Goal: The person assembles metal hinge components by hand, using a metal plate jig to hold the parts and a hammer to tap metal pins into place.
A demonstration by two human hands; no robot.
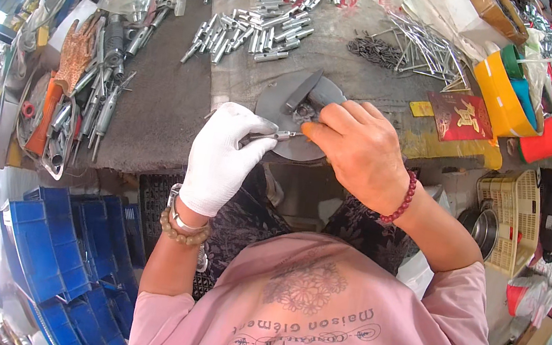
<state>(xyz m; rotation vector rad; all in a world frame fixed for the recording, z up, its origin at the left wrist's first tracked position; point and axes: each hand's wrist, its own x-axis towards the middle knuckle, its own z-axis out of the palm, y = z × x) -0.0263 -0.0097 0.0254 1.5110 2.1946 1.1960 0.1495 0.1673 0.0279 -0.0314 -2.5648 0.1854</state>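
My left hand [225, 155], in a white glove, is closed on a slim silver metal tube [285, 135] that points to the right. Bare and wearing a dark red bead bracelet, my right hand [367, 153] pinches at the tube's right end. Whether a small part sits between those fingertips is hidden. Just beyond both hands lies a round grey plate [274, 102] at the table's near edge. On it rests a dark flat metal bar [304, 90], with a few small dark pieces [306, 112] beside it, partly covered by my right hand.
Many silver metal tubes [260, 33] are heaped at the far side. Long thin rods [434, 50] and small dark parts [376, 49] lie far right, near a red card [460, 118] and yellow container [505, 95]. Tools [114, 44] crowd the left; blue bins [51, 240] stand below.
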